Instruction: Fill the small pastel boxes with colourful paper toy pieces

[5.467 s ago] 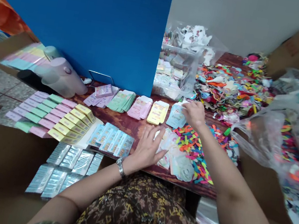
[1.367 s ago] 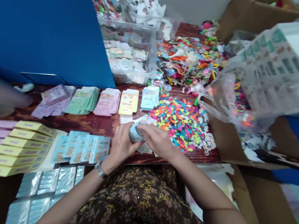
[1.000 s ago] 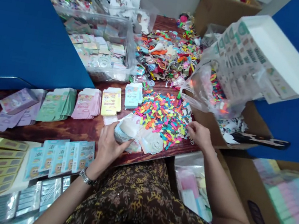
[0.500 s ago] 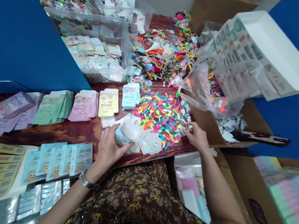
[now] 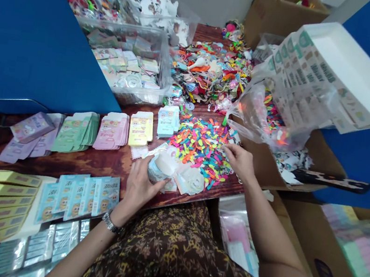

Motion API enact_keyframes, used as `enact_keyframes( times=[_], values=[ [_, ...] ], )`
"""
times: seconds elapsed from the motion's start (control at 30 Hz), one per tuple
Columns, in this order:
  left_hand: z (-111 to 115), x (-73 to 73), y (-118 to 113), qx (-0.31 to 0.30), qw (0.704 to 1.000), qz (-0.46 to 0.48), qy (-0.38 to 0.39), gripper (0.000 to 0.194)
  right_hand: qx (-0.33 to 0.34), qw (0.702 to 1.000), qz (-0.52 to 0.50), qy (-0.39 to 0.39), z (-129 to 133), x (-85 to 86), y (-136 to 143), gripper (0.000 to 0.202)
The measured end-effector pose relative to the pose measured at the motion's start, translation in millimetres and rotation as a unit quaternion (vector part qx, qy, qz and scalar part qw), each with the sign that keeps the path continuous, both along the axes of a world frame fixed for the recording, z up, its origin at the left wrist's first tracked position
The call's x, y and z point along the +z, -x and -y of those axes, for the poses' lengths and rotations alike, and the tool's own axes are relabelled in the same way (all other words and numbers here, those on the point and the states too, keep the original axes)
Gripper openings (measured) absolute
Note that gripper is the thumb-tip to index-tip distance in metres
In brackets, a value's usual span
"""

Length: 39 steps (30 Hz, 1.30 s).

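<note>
My left hand (image 5: 142, 182) curves around a small open light-blue paper box (image 5: 158, 172), thumb at its near side and fingers at its left. The box lies open-mouthed at the table's front edge. Close to its right side are a pale round sticker-like piece (image 5: 194, 180) and some paper cards. My right hand (image 5: 240, 162) is over the right edge of a heap of small bright uninflated balloons (image 5: 201, 146). Its thumb and forefinger are pinched together; whatever is between them is too small to make out.
Stacks of flat green (image 5: 76, 132), pink (image 5: 111, 131), yellow (image 5: 141, 129) and blue boxes (image 5: 167, 120) line the table. Behind stand clear bins (image 5: 165, 74) and a mixed trinket heap (image 5: 210, 74). An open carton (image 5: 256, 157) is on the right; finished-looking blue boxes (image 5: 78, 196) lie left.
My right hand has moved slightly up and left along the balloon heap's edge. My left hand stays at the blue box. The whole view has shifted a little to the right.
</note>
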State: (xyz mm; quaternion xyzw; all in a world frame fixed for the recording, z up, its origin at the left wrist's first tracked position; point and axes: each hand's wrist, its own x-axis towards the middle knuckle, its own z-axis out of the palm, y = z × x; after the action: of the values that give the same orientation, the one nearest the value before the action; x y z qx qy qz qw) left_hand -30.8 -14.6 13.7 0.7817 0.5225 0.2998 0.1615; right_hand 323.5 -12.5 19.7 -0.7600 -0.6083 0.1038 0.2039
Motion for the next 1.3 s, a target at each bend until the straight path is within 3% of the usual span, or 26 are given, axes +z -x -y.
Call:
enact_keyframes(
  times=[0.17,0.27,0.37,0.5,0.6,0.73,0.9,1.0,1.1,1.23,1.3],
  values=[
    [2,4.1,-7,-0.025,1.000,0.001,0.004,0.070,0.026,0.998,-0.001,0.048,-43,-16.0,37,0.025],
    [3,2.1,-9,-0.027,1.000,-0.008,0.010,0.070,0.041,0.997,0.021,0.058,-53,-15.6,45,0.022],
    [2,-2.3,-11,-0.017,0.999,-0.022,0.027,0.071,0.075,0.997,0.015,0.032,-49,5.8,49,0.024],
    [-3,-3.1,-21,-0.027,0.999,-0.040,0.026,0.070,0.219,0.974,-0.045,-0.024,-33,46.2,72,0.026],
    [-5,0.3,-29,-0.032,0.997,-0.067,0.020,0.072,0.307,0.952,-0.010,0.009,-21,58.8,106,0.024],
    [-3,1.2,-30,-0.041,0.994,-0.103,0.022,0.074,0.340,0.936,0.071,0.059,-12,48.3,141,0.015],
    [-5,-8.0,-22,-0.018,0.998,-0.037,0.053,0.072,0.372,0.921,-0.118,0.000,-7,39.0,151,0.026],
    [-10,-11.6,-20,-0.030,0.997,0.015,0.067,0.069,0.395,0.903,-0.157,-0.061,-11,41.1,149,0.026],
    [-13,-12.2,-17,-0.024,0.995,0.039,0.083,0.071,0.344,0.917,-0.182,-0.084,-38,38.6,135,0.021],
    [-13,-11.4,-10,-0.015,0.994,0.040,0.103,0.074,0.126,0.984,-0.127,-0.021,-121,19.2,97,0.028],
    [-11,-11.3,-7,-0.015,0.993,0.042,0.111,0.075,0.044,0.996,-0.066,0.042,-167,4.8,80,0.028]
  ],
)
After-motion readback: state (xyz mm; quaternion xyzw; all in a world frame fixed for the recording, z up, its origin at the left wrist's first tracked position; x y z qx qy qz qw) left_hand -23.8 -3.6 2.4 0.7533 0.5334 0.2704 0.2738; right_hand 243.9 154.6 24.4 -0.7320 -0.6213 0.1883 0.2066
